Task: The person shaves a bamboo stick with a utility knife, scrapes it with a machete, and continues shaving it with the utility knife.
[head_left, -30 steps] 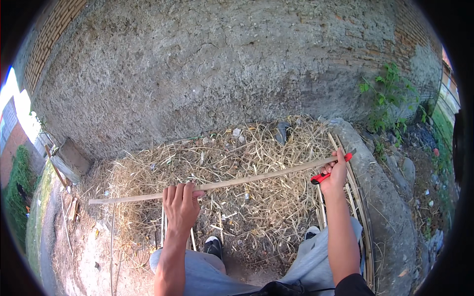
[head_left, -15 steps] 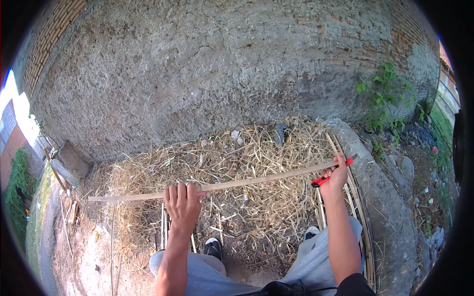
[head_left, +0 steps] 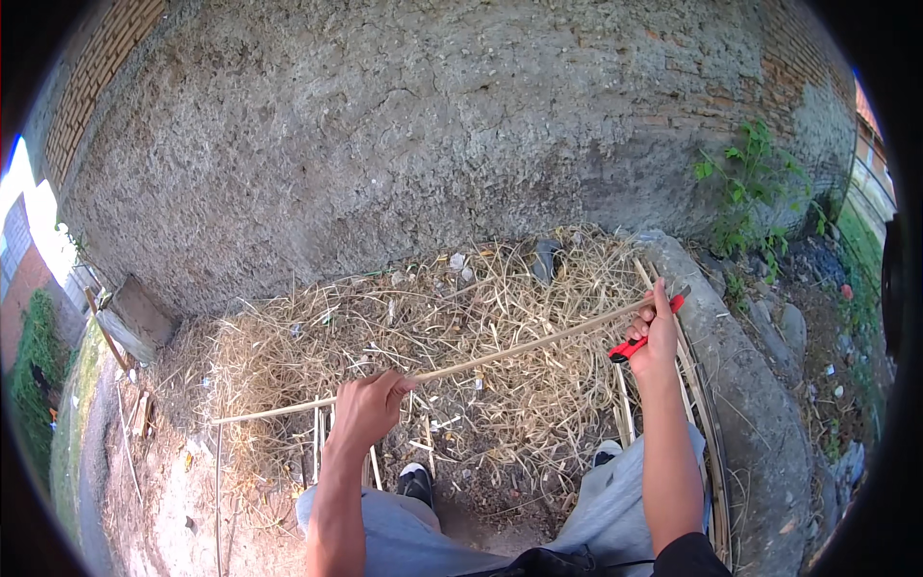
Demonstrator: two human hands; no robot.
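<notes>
A long, thin bamboo strip (head_left: 519, 354) runs slantwise across the view, its left end lower than its right, with a narrow edge showing. My left hand (head_left: 367, 409) is closed round it left of its middle, knuckles up. At the strip's right end, my right hand (head_left: 654, 332) grips both the strip and a red utility knife (head_left: 630, 350). The knife's grey blade tip sticks out to the right of my fingers. Part of the knife is hidden by the hand.
Straw-like bamboo shavings (head_left: 519, 413) cover the ground between my shoes (head_left: 415, 484) and a rough grey wall (head_left: 433, 144). Further cut strips (head_left: 694, 385) lie beside a low concrete kerb (head_left: 740, 423) on the right. A leafy plant (head_left: 755, 188) grows at the wall.
My left hand has rolled over and shifted slightly right, turning the strip from its broad face to a narrow edge. The strip's left end has dropped and moved right; my right hand tilted slightly.
</notes>
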